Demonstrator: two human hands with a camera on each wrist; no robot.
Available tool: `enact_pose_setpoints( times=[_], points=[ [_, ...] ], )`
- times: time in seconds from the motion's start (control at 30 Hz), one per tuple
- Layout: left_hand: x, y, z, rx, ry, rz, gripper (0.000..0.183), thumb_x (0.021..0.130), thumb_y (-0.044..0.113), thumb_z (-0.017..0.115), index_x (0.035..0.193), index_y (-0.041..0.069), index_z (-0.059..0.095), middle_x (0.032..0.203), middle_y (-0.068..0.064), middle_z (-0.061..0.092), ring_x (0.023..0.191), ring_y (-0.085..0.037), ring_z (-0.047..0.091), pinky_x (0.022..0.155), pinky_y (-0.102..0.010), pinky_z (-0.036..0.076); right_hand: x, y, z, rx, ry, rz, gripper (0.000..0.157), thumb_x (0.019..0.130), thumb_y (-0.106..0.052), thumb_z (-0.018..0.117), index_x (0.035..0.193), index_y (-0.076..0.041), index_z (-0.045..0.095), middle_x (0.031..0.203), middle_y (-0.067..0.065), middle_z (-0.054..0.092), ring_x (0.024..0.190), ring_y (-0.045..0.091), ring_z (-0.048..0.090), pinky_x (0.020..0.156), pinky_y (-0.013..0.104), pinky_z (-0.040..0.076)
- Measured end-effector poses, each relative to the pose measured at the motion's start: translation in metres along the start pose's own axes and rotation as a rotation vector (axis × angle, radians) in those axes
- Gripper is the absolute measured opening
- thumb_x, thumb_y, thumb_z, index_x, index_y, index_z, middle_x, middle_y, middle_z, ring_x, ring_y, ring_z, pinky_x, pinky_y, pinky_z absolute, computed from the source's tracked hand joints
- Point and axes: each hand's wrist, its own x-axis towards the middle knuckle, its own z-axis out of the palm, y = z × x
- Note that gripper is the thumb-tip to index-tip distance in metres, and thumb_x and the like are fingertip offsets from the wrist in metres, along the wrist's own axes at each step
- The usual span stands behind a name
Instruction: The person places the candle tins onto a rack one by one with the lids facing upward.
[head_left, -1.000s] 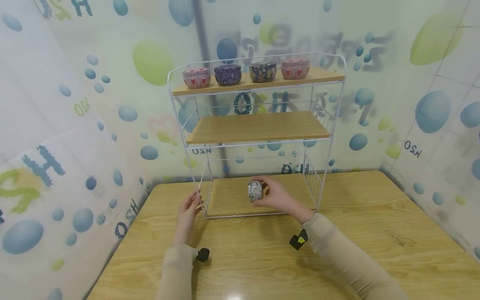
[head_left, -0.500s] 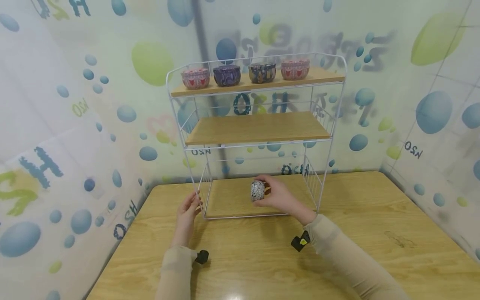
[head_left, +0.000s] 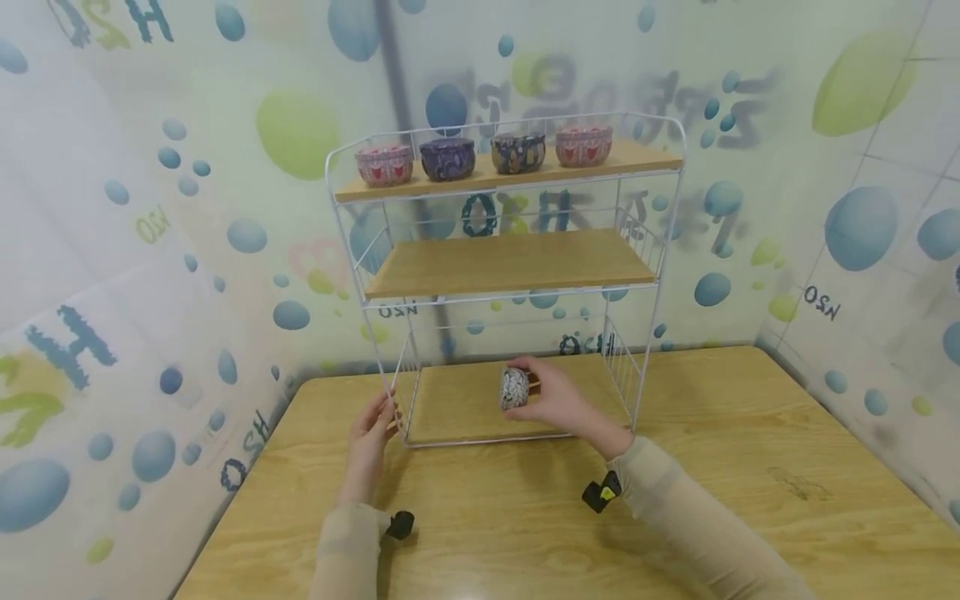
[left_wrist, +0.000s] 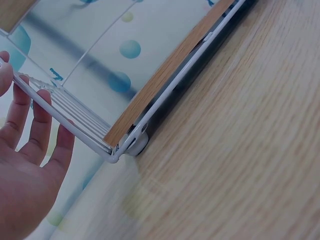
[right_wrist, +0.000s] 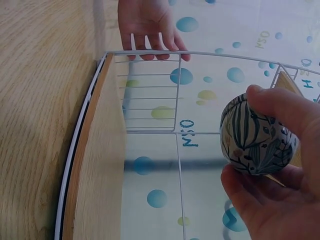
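My right hand point(head_left: 558, 396) holds a small round tin point(head_left: 513, 389) with a black-and-white leaf pattern, thumb on one side and fingers on the other. Seen from the head, the tin is turned on its side above the bottom board point(head_left: 457, 408) of a white wire shelf rack. The right wrist view shows the leaf drawing on the tin point(right_wrist: 257, 137) up close. With thumb and fingers, my left hand point(head_left: 369, 429) grips the rack's front left post point(left_wrist: 55, 112) low down, near its foot.
Along the rack's top board point(head_left: 487, 171) stand two pink tins, a purple tin point(head_left: 447, 158) and a dark patterned tin point(head_left: 518, 153). The middle board point(head_left: 510, 262) spans the rack above my right hand. Wire side panels point(head_left: 622, 362) flank the bottom level. The wooden table point(head_left: 510, 517) reaches patterned walls.
The tin has turned in my right fingers, so its silvery edge no longer faces left. My left hand keeps its hold on the post. The head view has shifted slightly.
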Motion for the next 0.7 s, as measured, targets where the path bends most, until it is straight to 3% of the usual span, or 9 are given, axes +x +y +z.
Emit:
enact_pose_setpoints(
  times=[0.1,0.33,0.4,0.6,0.7],
  points=[
    [-0.0007,-0.0021,-0.0011,0.008,0.002,0.019,0.019,0.099,0.023,0.058,0.115,0.024,0.067,0.101,0.004,0.061,0.093,-0.012,0.056,0.095,-0.042,0.045,-0.001,0.001,0.0006,0.002,-0.003,0.003,0.07,0.072,-0.012,0.085,0.132,0.001,0.051,0.118,0.014,0.058,0.102,0.028,0.059,0.086,0.04,0.052],
    [0.0006,-0.002,-0.0003,0.021,0.001,0.054,0.039,0.098,0.023,0.059,0.13,0.001,0.056,0.1,0.003,0.062,0.092,-0.011,0.057,0.089,-0.034,0.049,-0.0003,0.0011,-0.0004,0.021,0.001,0.008,0.07,0.072,-0.01,0.085,0.132,0.001,0.05,0.119,0.016,0.058,0.105,0.031,0.059,0.088,0.039,0.051],
    [0.0011,-0.0022,-0.0004,0.02,0.002,0.056,0.04,0.098,0.024,0.059,0.13,0.0,0.056,0.1,0.003,0.061,0.092,-0.011,0.057,0.088,-0.034,0.049,-0.0001,0.0015,-0.0006,0.02,0.0,0.008,0.07,0.072,-0.009,0.085,0.132,0.001,0.05,0.12,0.016,0.057,0.105,0.031,0.059,0.089,0.04,0.051],
    [0.0012,-0.0032,-0.0009,0.029,-0.011,0.045,0.023,0.098,0.024,0.059,0.119,0.017,0.066,0.1,0.002,0.06,0.093,-0.013,0.056,0.089,-0.034,0.048,-0.0012,0.0031,-0.0006,0.004,-0.003,0.016,0.071,0.072,-0.012,0.086,0.132,0.001,0.05,0.12,0.016,0.057,0.104,0.03,0.06,0.088,0.038,0.052],
    [0.0009,-0.0028,-0.0002,0.016,-0.008,0.04,0.027,0.098,0.023,0.059,0.122,0.012,0.064,0.1,0.0,0.059,0.093,-0.013,0.056,0.089,-0.035,0.048,-0.001,0.0029,-0.0009,0.009,0.003,0.012,0.071,0.072,-0.011,0.085,0.132,0.001,0.05,0.119,0.016,0.058,0.104,0.03,0.06,0.088,0.039,0.052]
  ],
)
